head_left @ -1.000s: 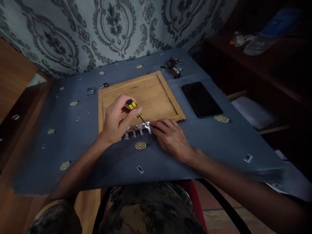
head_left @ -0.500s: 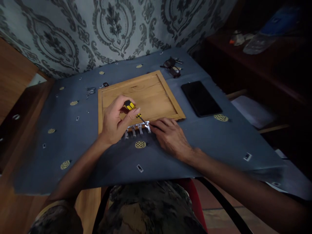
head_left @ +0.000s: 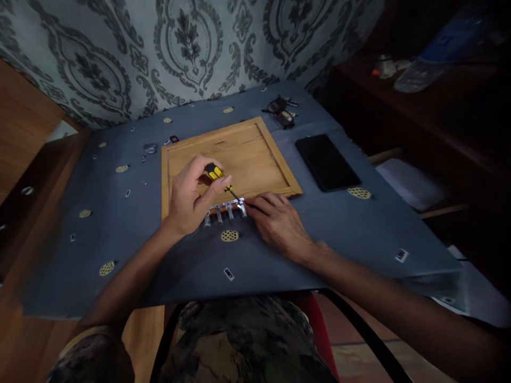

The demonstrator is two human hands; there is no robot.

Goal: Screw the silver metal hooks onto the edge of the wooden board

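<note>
At twelve o'clock, the view is closed off by a pale backdrop (head_left: pixel 187 80) patterned with dark scrolls. The surface (head_left: pixel 255 271) is covered by a blue-grey cloth (head_left: pixel 343 239) printed with pineapples. It is flanked by brown woodwork (head_left: pixel 19 101) at ten and dark furniture (head_left: pixel 371 80) at two. Tiled floor (head_left: pixel 359 356) is dimly lit at five.

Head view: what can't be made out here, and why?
- Screwdriver tip, head view: too small to tell whether it sits in a screw.
- Hook rail, head view: left end hidden behind the left hand.
- Right hand, head view: too dark at the fingertips to tell whether they grip the rail.
- Metal pieces, head view: too small to identify.
- Bottle label, head view: blurred and dark.
</note>
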